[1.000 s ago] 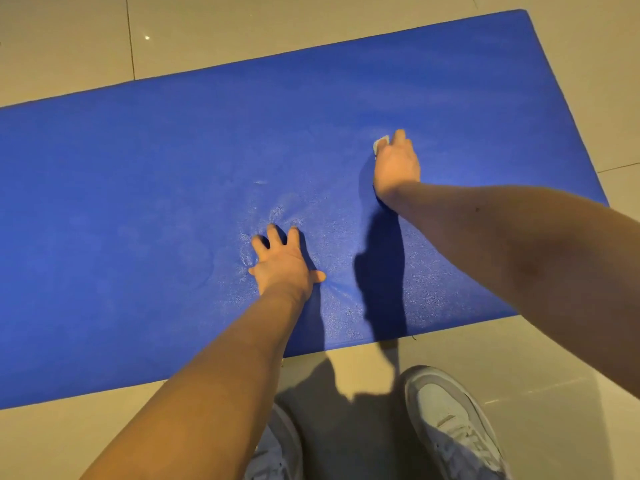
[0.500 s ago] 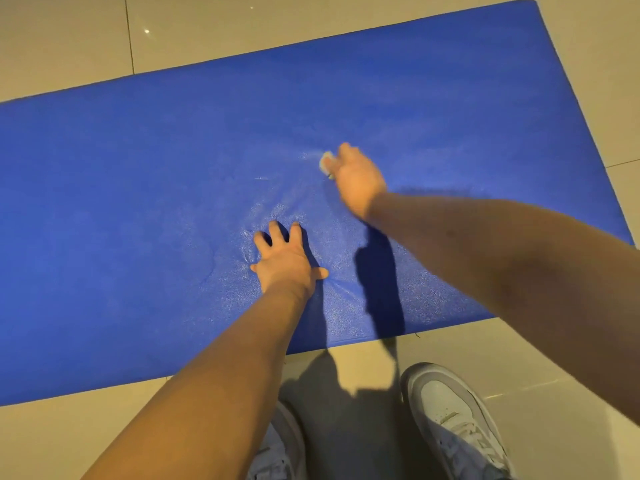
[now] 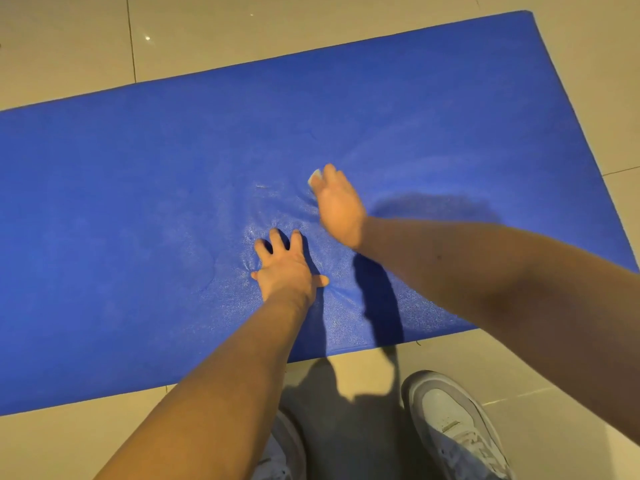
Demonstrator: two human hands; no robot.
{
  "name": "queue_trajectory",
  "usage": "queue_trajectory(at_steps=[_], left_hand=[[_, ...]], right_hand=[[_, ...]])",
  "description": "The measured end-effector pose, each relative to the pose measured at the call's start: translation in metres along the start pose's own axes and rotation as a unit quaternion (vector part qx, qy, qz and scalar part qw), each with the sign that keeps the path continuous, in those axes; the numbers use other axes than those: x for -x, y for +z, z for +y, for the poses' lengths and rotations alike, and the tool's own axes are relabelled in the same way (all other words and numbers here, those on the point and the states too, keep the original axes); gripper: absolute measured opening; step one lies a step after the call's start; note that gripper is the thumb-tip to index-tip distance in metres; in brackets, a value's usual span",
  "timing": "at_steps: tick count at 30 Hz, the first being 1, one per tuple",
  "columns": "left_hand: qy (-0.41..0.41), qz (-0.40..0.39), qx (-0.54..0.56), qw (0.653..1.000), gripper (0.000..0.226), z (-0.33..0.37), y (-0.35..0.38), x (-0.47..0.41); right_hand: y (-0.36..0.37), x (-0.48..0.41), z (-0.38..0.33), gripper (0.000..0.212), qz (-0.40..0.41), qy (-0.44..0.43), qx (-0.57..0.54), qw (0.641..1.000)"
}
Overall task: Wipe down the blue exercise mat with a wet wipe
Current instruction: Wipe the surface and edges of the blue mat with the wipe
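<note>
The blue exercise mat point(image 3: 121, 220) lies flat on the tiled floor and fills most of the view. My left hand point(image 3: 285, 266) presses flat on the mat's middle with fingers spread, and the foam wrinkles around it. Just up and to the right, my right hand point(image 3: 337, 202) presses a folded white wet wipe point(image 3: 314, 176) onto the mat. Only a small corner of the wipe shows past the fingertips; the hand hides the rest.
Beige floor tiles point(image 3: 207, 36) surround the mat. My two white and grey shoes, one point(image 3: 453, 427) on the right and one point(image 3: 280, 452) partly hidden under my left forearm, stand on the tiles just before the mat's near edge.
My right hand slid the wipe leftward across the mat, from right of centre to just above my left hand. The left hand stayed planted in place.
</note>
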State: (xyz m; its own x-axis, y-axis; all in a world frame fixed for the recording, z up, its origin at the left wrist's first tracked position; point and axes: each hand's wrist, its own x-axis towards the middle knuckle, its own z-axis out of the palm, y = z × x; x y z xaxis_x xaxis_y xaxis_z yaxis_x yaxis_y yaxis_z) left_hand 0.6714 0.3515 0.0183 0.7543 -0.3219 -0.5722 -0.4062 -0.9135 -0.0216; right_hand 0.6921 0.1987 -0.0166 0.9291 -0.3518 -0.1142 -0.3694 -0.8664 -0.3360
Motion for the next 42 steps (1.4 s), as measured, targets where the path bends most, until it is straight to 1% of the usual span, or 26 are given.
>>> queue_trajectory(at_steps=[3,4,5,6,8,10,12,14,17,20,22,24,26,27,28,29,30,31,32,34,35,36,37,39,41,42], left_hand=[[-0.003,-0.002,0.0,1.0,0.108,0.0,0.0,0.0],[-0.002,-0.002,0.0,1.0,0.108,0.0,0.001,0.0],[-0.002,-0.001,-0.001,1.0,0.108,0.0,0.001,0.0],[-0.002,-0.001,0.0,1.0,0.107,0.0,0.0,0.0],[-0.002,-0.002,-0.002,1.0,0.107,-0.001,0.0,0.001],[0.0,-0.002,-0.002,1.0,0.107,0.0,0.0,0.001],[0.001,-0.001,-0.003,1.0,0.107,0.0,-0.001,0.0],[0.001,-0.001,-0.004,1.0,0.108,0.0,0.0,0.0],[-0.001,-0.002,-0.006,1.0,0.108,-0.001,0.0,0.0],[-0.001,-0.002,-0.006,1.0,0.108,-0.001,-0.001,0.002],[0.002,-0.005,-0.004,1.0,0.108,-0.001,-0.002,0.005],[0.006,-0.018,0.007,1.0,0.107,-0.003,-0.003,0.007],[0.017,-0.029,0.031,0.999,0.105,-0.006,-0.004,0.011],[0.021,-0.029,0.045,0.998,0.103,-0.008,-0.004,0.013],[0.028,-0.02,0.058,0.998,0.099,-0.01,-0.006,0.016],[0.039,-0.006,0.076,0.996,0.094,-0.012,-0.007,0.017],[0.056,0.013,0.102,0.993,0.087,-0.014,-0.007,0.018],[0.083,0.028,0.137,0.987,0.078,-0.014,-0.011,0.022],[0.114,0.029,0.186,0.975,0.067,-0.014,-0.013,0.026],[0.16,0.01,0.295,0.942,0.044,-0.011,-0.022,0.039],[0.165,-0.004,0.336,0.927,0.038,-0.009,-0.028,0.048],[0.167,-0.009,0.366,0.916,0.036,-0.006,-0.034,0.056],[0.164,-0.004,0.38,0.91,0.035,-0.004,-0.04,0.064],[0.16,0.014,0.384,0.909,0.026,-0.002,-0.049,0.077],[0.149,0.032,0.379,0.913,0.016,-0.001,-0.059,0.091],[0.144,0.041,0.371,0.916,0.014,-0.002,-0.063,0.097]], right_hand=[[0.001,0.017,-0.004,0.039,-0.032,-0.11,0.002,0.993],[-0.004,0.015,0.001,0.039,-0.037,-0.134,0.008,0.99],[-0.009,0.01,0.009,0.038,-0.037,-0.138,0.015,0.99],[-0.015,0.002,0.02,0.035,-0.033,-0.114,0.016,0.993],[-0.031,-0.011,0.048,0.029,-0.01,-0.008,0.021,1.0],[-0.046,-0.017,0.082,0.028,0.021,0.085,0.043,0.995],[-0.051,-0.015,0.103,0.029,0.035,0.123,0.059,0.99],[-0.048,-0.01,0.099,0.031,0.034,0.13,0.042,0.99],[-0.032,0.009,0.069,0.033,0.024,0.119,0.01,0.993],[-0.016,0.036,0.04,0.04,-0.01,0.039,0.012,0.999],[-0.012,0.046,0.029,0.039,-0.031,-0.011,-0.013,0.999],[-0.01,0.051,0.025,0.038,-0.055,-0.008,-0.073,0.996],[-0.014,0.061,0.019,0.035,-0.062,0.025,-0.175,0.982],[-0.015,0.069,0.016,0.033,-0.064,0.044,-0.255,0.964],[-0.018,0.078,0.013,0.034,-0.067,0.066,-0.342,0.935],[-0.018,0.085,0.011,0.032,-0.081,0.102,-0.421,0.898],[-0.019,0.092,0.009,0.025,-0.093,0.14,-0.476,0.863],[-0.022,0.099,0.008,0.016,-0.103,0.176,-0.512,0.835],[-0.026,0.104,0.008,0.006,-0.11,0.196,-0.52,0.824],[-0.034,0.114,0.007,0.007,-0.13,0.214,-0.518,0.818],[-0.041,0.118,0.006,0.004,-0.141,0.219,-0.525,0.81],[-0.049,0.123,0.005,0.009,-0.15,0.221,-0.533,0.803],[-0.056,0.128,0.005,0.014,-0.154,0.229,-0.533,0.8],[-0.078,0.139,0.0,0.015,-0.165,0.238,-0.523,0.802],[-0.102,0.148,-0.006,0.016,-0.182,0.229,-0.499,0.816],[-0.114,0.152,-0.011,0.021,-0.193,0.219,-0.476,0.83]])
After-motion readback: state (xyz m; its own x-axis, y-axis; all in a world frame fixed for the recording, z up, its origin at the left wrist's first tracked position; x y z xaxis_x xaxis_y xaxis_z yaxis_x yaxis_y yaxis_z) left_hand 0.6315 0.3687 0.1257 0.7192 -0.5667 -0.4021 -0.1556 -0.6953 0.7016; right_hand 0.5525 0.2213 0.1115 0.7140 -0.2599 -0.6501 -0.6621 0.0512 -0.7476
